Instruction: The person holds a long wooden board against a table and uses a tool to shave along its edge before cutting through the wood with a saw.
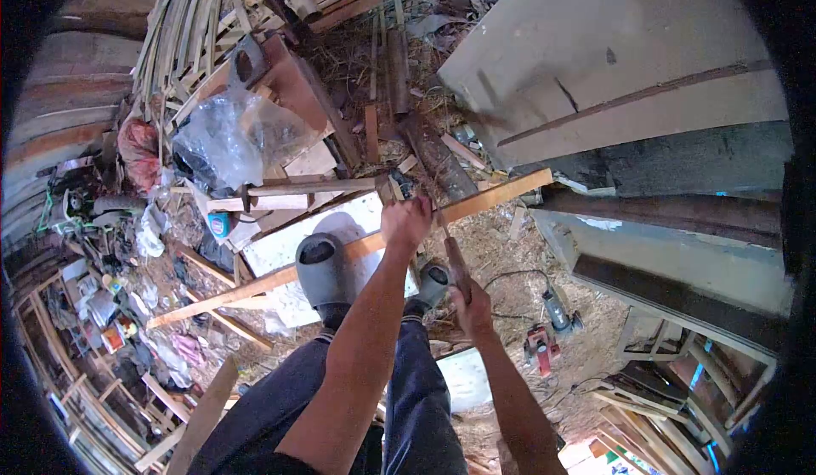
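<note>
A long, narrow wooden strip runs slantwise across the view over a white board. My left hand is closed around the strip near its middle, pressing it from above. In my right hand is the brown handle of a handsaw, its blade upright at the strip just right of my left hand. One grey clog rests on the strip at the left; the other clog stands below, beside the saw.
A corded power tool and a red tool lie on sawdust at the right. Large panels fill the upper right. Clear plastic sheeting and stacked wood slats sit upper left; mixed clutter lies at the left.
</note>
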`<state>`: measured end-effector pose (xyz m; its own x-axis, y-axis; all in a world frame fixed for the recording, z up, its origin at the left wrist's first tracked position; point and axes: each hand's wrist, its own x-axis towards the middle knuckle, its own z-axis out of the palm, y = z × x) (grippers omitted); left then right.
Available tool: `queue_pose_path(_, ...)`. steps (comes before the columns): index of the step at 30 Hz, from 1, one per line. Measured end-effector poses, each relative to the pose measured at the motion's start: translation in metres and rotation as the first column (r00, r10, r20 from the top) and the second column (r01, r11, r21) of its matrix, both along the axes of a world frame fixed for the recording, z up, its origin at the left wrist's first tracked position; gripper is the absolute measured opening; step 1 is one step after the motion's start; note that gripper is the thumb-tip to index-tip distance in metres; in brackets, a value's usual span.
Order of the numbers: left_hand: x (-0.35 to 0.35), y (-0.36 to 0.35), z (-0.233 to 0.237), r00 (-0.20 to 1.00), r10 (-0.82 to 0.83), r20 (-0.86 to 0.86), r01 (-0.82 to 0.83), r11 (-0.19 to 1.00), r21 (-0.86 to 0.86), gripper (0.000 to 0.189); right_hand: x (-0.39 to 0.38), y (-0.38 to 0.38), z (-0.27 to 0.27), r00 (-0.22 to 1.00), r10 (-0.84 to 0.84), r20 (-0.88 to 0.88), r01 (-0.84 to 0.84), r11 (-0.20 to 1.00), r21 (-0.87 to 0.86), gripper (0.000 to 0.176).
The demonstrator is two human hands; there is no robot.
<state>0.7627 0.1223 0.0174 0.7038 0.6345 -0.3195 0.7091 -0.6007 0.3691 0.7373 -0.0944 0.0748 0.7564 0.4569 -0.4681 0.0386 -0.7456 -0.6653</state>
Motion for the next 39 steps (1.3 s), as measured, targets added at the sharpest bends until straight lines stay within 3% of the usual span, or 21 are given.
queue_pose_path(1, -0.003, -0.002, 0.001, 0.999, 0.034, 0.018, -0.035, 0.999, 0.027, 0.044, -0.002, -0.004, -0.004, 0.995, 0.045, 0.091, -0.049, 0.998, 0.040, 0.036)
queue_pose_path(2, -0.005, -0.002, 0.004, 0.999, 0.034, 0.012, -0.034, 0.999, 0.029, 0.044, 0.001, -0.007, -0.009, 0.997, 0.061, -0.041, -0.061, 0.998, 0.002, 0.040)
queue_pose_path(5, -0.003, -0.002, 0.006, 1.000, -0.007, 0.011, 0.007, 0.999, 0.043, 0.044, 0.006, -0.007, -0.006, 0.989, 0.043, -0.141, -0.039, 0.999, 0.032, 0.039)
queue_pose_path(8, -0.002, -0.002, 0.000, 1.000, 0.022, 0.014, -0.022, 0.999, 0.027, 0.046, 0.025, 0.022, 0.060, 0.955, -0.106, -0.278, 0.096, 0.994, -0.049, 0.036)
queue_pose_path(11, -0.005, -0.002, -0.001, 0.999, 0.005, 0.035, -0.007, 0.999, 0.051, 0.046, 0.044, 0.044, 0.139, 0.951, -0.169, -0.258, 0.178, 0.984, 0.011, 0.035)
queue_pose_path(15, 0.000, -0.005, 0.006, 0.997, 0.080, 0.002, -0.080, 0.997, 0.013, 0.046, 0.058, 0.039, 0.203, 0.971, -0.100, -0.218, 0.091, 0.995, -0.052, 0.036)
queue_pose_path(17, 0.001, -0.006, 0.008, 0.993, 0.097, 0.065, -0.103, 0.989, 0.104, 0.045, 0.059, 0.032, 0.217, 0.977, -0.007, -0.215, -0.023, 0.991, -0.135, 0.037)
queue_pose_path(22, -0.002, -0.006, 0.001, 0.997, 0.061, 0.040, -0.064, 0.996, 0.065, 0.047, 0.046, 0.018, 0.212, 0.970, -0.036, -0.242, -0.012, 0.981, -0.194, 0.038)
queue_pose_path(25, -0.005, -0.003, -0.005, 0.996, 0.036, 0.081, -0.042, 0.996, 0.082, 0.046, 0.037, 0.016, 0.194, 0.993, 0.059, -0.106, -0.073, 0.988, -0.133, 0.040)
queue_pose_path(26, -0.006, -0.005, -0.008, 0.993, 0.018, 0.118, -0.030, 0.994, 0.107, 0.045, 0.038, 0.022, 0.190, 0.986, 0.061, -0.158, -0.083, 0.986, -0.142, 0.029)
queue_pose_path(28, -0.005, -0.008, -0.007, 0.994, 0.039, 0.098, -0.051, 0.992, 0.119, 0.045, 0.045, 0.038, 0.194, 0.964, 0.050, -0.261, -0.102, 0.976, -0.193, 0.042)
queue_pose_path(32, -0.004, -0.008, -0.007, 0.993, 0.095, 0.075, -0.105, 0.986, 0.132, 0.046, 0.047, 0.045, 0.197, 0.974, 0.051, -0.221, -0.084, 0.986, -0.144, 0.037)
queue_pose_path(33, -0.005, -0.007, -0.004, 0.992, 0.096, 0.076, -0.105, 0.986, 0.129, 0.046, 0.050, 0.047, 0.200, 0.962, 0.079, -0.262, -0.138, 0.967, -0.212, 0.034)
queue_pose_path(34, -0.008, -0.005, -0.002, 0.997, -0.018, 0.075, 0.011, 0.996, 0.086, 0.042, 0.052, 0.050, 0.201, 0.947, 0.105, -0.305, -0.193, 0.942, -0.276, 0.031)
queue_pose_path(35, -0.011, -0.003, 0.001, 0.988, -0.133, 0.079, 0.130, 0.990, 0.045, 0.040, 0.052, 0.053, 0.195, 0.947, 0.103, -0.305, -0.192, 0.941, -0.278, 0.031)
queue_pose_path(36, -0.008, 0.000, 0.002, 0.988, -0.134, 0.080, 0.130, 0.990, 0.052, 0.040, 0.051, 0.057, 0.180, 0.971, 0.079, -0.225, -0.130, 0.966, -0.223, 0.030)
queue_pose_path(38, -0.005, -0.001, 0.015, 0.996, 0.010, -0.084, -0.019, 0.995, -0.099, 0.035, 0.053, 0.070, 0.128, 0.993, 0.049, -0.108, -0.068, 0.982, -0.176, 0.037)
queue_pose_path(39, -0.006, 0.002, 0.018, 0.997, 0.009, -0.083, -0.017, 0.996, -0.090, 0.035, 0.058, 0.087, 0.095, 0.997, 0.042, -0.064, -0.053, 0.982, -0.181, 0.041)
